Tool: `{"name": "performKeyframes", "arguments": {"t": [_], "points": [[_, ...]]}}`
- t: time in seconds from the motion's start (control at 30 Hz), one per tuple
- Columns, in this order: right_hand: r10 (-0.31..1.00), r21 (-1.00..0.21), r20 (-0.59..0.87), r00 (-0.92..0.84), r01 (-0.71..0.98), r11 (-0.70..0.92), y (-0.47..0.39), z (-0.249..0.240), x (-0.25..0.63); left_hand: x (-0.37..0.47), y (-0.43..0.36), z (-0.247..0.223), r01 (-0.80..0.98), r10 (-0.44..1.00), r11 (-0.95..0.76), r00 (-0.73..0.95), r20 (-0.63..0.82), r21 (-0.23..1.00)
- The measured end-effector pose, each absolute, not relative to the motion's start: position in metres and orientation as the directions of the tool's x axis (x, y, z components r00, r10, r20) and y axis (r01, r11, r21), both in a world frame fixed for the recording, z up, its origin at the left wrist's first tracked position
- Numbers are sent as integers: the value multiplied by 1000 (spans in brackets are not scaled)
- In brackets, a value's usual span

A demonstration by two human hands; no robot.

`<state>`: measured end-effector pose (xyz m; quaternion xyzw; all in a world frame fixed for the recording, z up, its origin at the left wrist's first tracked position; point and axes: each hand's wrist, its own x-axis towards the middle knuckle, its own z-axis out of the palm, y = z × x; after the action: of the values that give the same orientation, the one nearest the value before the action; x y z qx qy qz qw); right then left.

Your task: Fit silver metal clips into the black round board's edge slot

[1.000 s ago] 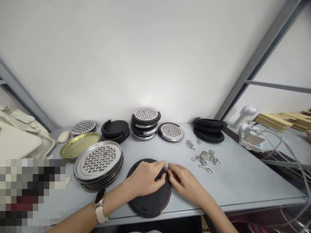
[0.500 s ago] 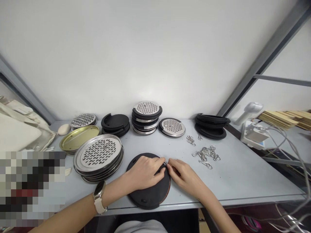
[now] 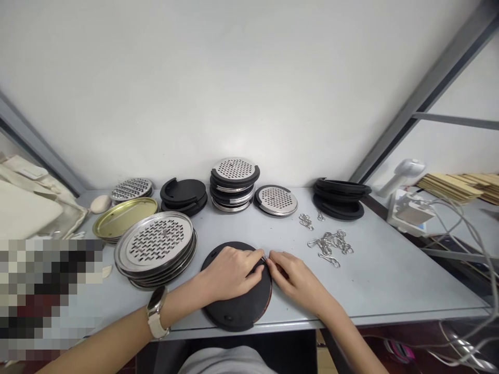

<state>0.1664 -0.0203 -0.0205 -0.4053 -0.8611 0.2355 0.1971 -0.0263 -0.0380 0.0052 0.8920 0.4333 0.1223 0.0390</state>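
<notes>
A black round disc lies on the table's front part, with a reddish-brown strip along its right edge. My left hand, with a watch on the wrist, rests over it, thumb and fingers closed at its upper right rim. From the right, my right hand pinches the same spot. A small shiny metal clip shows between the fingertips, mostly hidden. Loose wire clips lie to the right of my right hand.
Left stand a stack of perforated metal grater discs and gold-coloured lids. Along the wall are black holders, a grater stack, a single grater and more black holders. A white device with cables stands right.
Both hands stay closed at the disc's upper right rim, with only slight finger shifts. The whole view has moved a little.
</notes>
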Motion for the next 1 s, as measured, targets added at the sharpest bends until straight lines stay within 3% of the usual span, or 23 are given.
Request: {"name": "performKeyframes", "arguments": {"t": [0.37, 0.63, 1.0], "points": [[795, -570, 155, -586, 604, 557, -21, -22, 167, -27, -39, 3, 759, 772, -633, 604, 199, 155], [805, -648, 129, -580, 565, 511, -22, -15, 167, -26, -39, 3, 765, 774, -630, 602, 198, 134], [789, -561, 168, -592, 600, 570, -21, -19, 168, -27, -39, 3, 766, 771, -632, 604, 204, 119]]}}
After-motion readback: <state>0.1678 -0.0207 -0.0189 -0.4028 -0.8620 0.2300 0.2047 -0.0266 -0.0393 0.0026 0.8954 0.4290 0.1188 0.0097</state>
